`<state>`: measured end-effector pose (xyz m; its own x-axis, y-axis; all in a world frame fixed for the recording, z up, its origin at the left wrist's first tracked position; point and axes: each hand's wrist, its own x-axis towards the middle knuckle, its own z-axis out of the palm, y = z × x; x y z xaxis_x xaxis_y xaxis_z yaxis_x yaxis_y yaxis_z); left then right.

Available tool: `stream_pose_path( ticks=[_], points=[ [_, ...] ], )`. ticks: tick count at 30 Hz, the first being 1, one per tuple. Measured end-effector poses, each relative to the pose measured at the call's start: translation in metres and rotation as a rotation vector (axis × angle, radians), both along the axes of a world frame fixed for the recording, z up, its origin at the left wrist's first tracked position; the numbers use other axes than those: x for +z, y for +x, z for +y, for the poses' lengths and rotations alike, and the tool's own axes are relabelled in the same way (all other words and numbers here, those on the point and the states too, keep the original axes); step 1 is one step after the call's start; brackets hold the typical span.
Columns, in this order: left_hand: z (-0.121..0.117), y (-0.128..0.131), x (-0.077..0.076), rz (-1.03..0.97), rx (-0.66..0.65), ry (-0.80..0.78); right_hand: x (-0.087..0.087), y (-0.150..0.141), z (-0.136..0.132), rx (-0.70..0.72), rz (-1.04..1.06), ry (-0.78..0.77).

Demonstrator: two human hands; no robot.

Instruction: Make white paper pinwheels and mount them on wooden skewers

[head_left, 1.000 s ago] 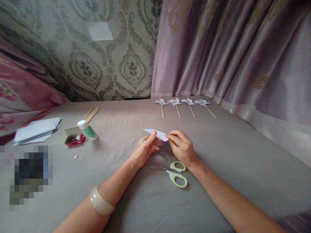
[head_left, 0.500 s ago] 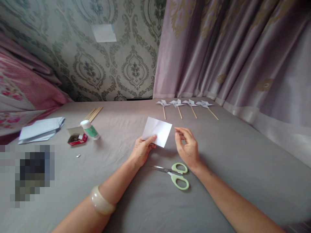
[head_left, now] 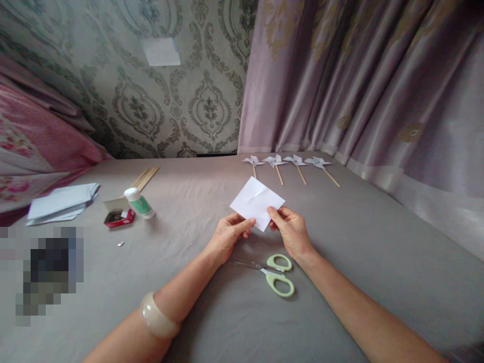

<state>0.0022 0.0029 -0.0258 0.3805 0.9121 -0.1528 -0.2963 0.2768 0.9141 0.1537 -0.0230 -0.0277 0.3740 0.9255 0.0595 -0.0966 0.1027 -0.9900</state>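
Note:
A white square sheet of paper (head_left: 256, 200) is held up, one corner pointing away, with faint crease marks near its middle. My left hand (head_left: 231, 233) pinches its lower left edge, thumb on top and fingers underneath. On the lower right edge, my right hand (head_left: 291, 229) grips the sheet in the same way. Below the hands lies a pair of scissors (head_left: 280, 276) with light green handles, blades pointing left and slightly parted. Several white paper pinwheels (head_left: 296, 160) on wooden sticks lie in a row behind the sheet.
To the left stand a glue bottle (head_left: 139, 202) with a white cap and a small open red box (head_left: 119, 218). Wooden sticks (head_left: 145, 179) lie behind them. A stack of paper (head_left: 62, 202) rests farther left. A small shiny piece (head_left: 120, 244) sits before the box.
The folded paper was opened out flat, then turned so a corner points away. My right hand let go of it, moved off to the right, and now grips its right edge.

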Motion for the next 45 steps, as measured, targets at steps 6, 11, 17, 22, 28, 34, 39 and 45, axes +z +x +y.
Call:
stream_pose_path(
  ticks=[6,11,17,22,28,34,39,45],
  points=[
    [0.007,-0.003,-0.004,0.022,0.127,0.002,0.007,0.006,-0.002,0.075,-0.213,-0.053],
    [0.023,-0.016,0.0,-0.077,0.357,-0.062,0.031,0.031,-0.019,0.397,-0.719,-0.218],
    [0.034,-0.027,0.003,-0.123,0.487,-0.069,0.055,0.041,-0.044,0.737,-1.171,-0.414],
    [0.037,-0.028,0.002,-0.128,0.51,-0.058,0.062,0.032,-0.055,0.732,-1.334,-0.393],
    [0.037,-0.029,0.001,-0.117,0.51,-0.063,0.065,0.021,-0.065,0.766,-1.356,-0.378],
    [0.036,-0.027,0.001,-0.1,0.492,-0.054,0.059,0.019,-0.067,0.772,-1.433,-0.384],
    [0.036,-0.027,0.0,-0.1,0.486,-0.06,0.059,0.014,-0.066,0.68,-1.534,-0.429],
    [0.036,-0.027,0.001,-0.113,0.465,-0.066,0.051,0.019,-0.05,0.688,-1.37,-0.511]
  ],
)
